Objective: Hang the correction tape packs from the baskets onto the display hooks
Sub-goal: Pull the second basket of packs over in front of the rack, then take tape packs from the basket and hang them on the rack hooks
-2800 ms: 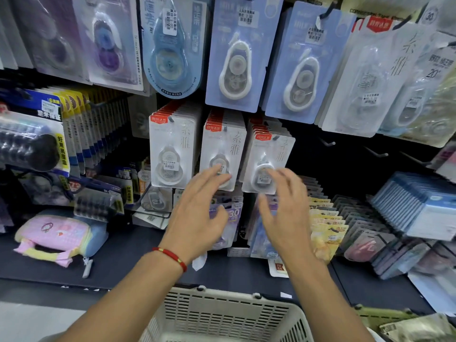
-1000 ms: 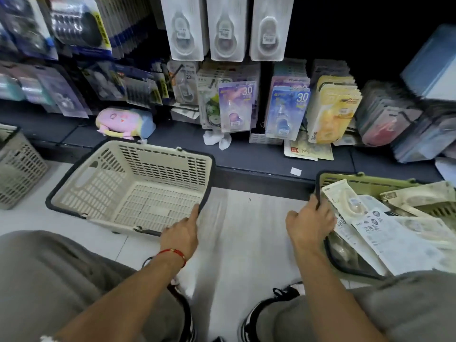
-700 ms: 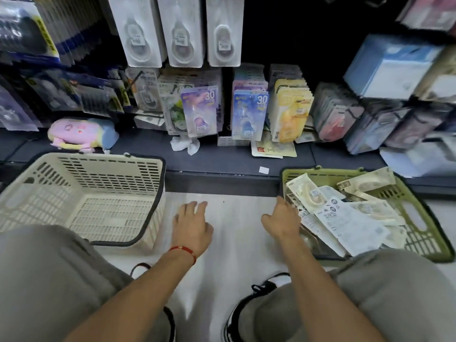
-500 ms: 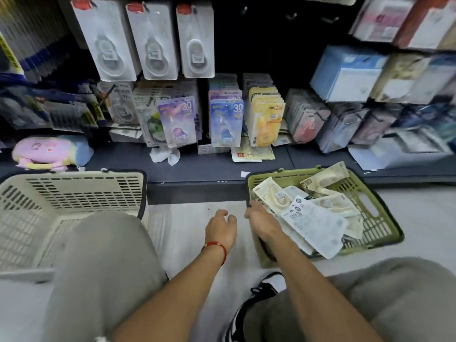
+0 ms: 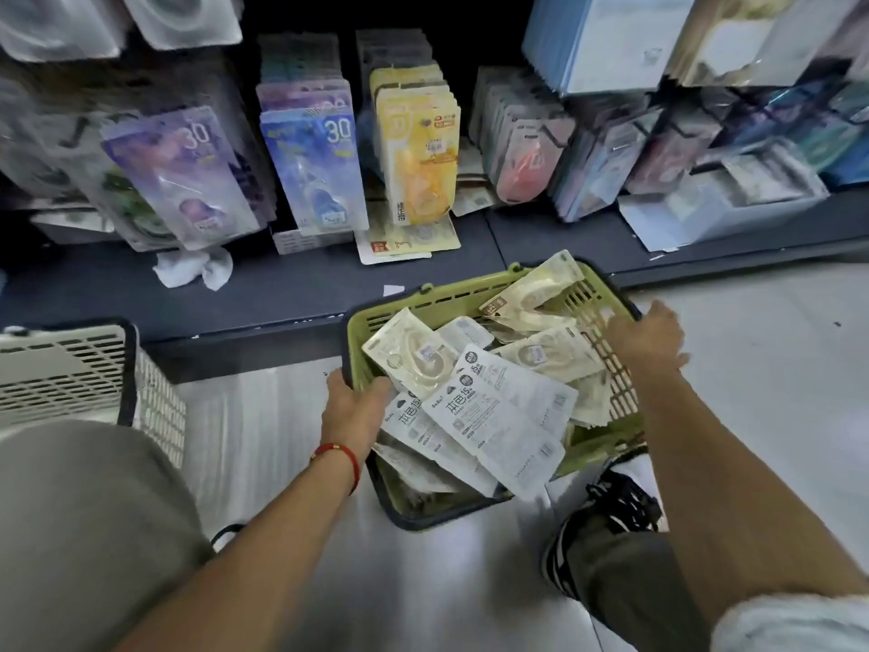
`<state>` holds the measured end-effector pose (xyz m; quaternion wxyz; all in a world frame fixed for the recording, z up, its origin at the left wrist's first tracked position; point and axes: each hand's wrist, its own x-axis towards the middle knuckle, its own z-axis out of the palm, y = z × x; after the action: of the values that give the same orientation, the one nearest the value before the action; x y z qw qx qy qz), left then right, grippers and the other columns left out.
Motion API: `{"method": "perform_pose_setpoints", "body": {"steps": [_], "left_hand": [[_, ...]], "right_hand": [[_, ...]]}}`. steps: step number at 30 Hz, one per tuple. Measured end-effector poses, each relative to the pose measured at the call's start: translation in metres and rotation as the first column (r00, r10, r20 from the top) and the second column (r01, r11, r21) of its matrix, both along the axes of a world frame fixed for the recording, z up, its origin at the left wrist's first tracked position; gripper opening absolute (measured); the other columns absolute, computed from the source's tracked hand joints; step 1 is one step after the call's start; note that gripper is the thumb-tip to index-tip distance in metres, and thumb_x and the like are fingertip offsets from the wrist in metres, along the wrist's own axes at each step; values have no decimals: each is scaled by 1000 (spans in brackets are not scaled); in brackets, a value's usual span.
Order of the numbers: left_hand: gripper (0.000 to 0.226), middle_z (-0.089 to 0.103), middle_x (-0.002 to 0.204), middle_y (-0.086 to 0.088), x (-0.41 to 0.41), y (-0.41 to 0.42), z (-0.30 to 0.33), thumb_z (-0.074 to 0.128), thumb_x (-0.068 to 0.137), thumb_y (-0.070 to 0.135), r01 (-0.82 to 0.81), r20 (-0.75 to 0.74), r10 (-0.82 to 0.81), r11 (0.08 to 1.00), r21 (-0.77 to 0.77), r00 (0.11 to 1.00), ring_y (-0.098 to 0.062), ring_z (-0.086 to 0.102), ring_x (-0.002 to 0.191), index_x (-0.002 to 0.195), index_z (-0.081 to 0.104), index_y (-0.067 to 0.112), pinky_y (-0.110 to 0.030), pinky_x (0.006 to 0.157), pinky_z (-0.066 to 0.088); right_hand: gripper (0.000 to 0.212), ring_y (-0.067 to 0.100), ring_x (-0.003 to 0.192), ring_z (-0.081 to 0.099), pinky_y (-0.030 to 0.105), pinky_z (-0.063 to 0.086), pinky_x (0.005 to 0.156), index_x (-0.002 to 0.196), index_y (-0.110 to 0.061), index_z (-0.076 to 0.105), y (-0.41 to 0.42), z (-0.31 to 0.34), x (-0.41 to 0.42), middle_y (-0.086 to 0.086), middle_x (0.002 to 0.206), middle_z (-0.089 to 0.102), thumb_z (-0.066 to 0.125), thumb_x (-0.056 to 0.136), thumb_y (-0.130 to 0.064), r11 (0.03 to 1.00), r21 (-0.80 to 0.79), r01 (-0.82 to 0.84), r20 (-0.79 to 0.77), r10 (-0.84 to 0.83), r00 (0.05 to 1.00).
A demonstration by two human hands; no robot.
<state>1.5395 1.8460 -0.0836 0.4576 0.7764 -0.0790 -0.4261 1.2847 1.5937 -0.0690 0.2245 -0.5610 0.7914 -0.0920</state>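
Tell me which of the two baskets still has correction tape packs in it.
The green basket, gripped at each side by the left hand and right hand; the white basket beside it shows none.

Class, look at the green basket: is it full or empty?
Full. The green basket holds a loose heap of white packs, some sticking up past its rim.

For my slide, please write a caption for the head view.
Both hands, left hand and right hand, grip the green basket full of correction tape packs.
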Motion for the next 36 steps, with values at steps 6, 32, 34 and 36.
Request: {"method": "perform_pose_setpoints", "body": {"steps": [6, 32, 34, 36], "left_hand": [[38, 72, 102, 4, 12, -16, 4, 73, 87, 39, -111, -80, 108, 993, -35, 991, -17, 71, 87, 120, 57, 30, -33, 67, 54], [42, 65, 115, 18, 55, -12, 5, 67, 93, 36, -144, 176, 120, 981, 131, 977, -24, 61, 116, 131, 49, 42, -47, 99, 44], [42, 69, 116, 12, 55, -12, 1, 66, 95, 35, -133, 225, 102, 983, 126, 969, -20, 63, 112, 135, 53, 36, -47, 100, 47], [45, 70, 120, 10, 54, -12, 3, 63, 99, 32, -111, 244, 81, 988, 112, 966, -15, 64, 113, 142, 52, 35, -44, 98, 47]], "right_hand": [[79, 45, 140, 39, 55, 29, 114, 147, -8, 41, -12, -16, 7, 22, 153, 43, 47, 93, -65, 993, 96, 70, -69, -63, 996], [100, 32, 133, 50, 41, 48, 101, 146, -10, 42, 113, -9, 150, 12, 145, 44, 93, 71, -53, 493, 315, -811, 181, 807, 562], [89, 31, 127, 57, 39, 51, 95, 139, -11, 44, 102, -6, 152, 11, 139, 51, 94, 74, -46, 468, 331, -819, 256, 791, 556], [77, 30, 123, 61, 35, 54, 83, 135, -13, 42, 93, -3, 149, 6, 132, 58, 90, 81, -38, 446, 352, -823, 354, 750, 558]]}}
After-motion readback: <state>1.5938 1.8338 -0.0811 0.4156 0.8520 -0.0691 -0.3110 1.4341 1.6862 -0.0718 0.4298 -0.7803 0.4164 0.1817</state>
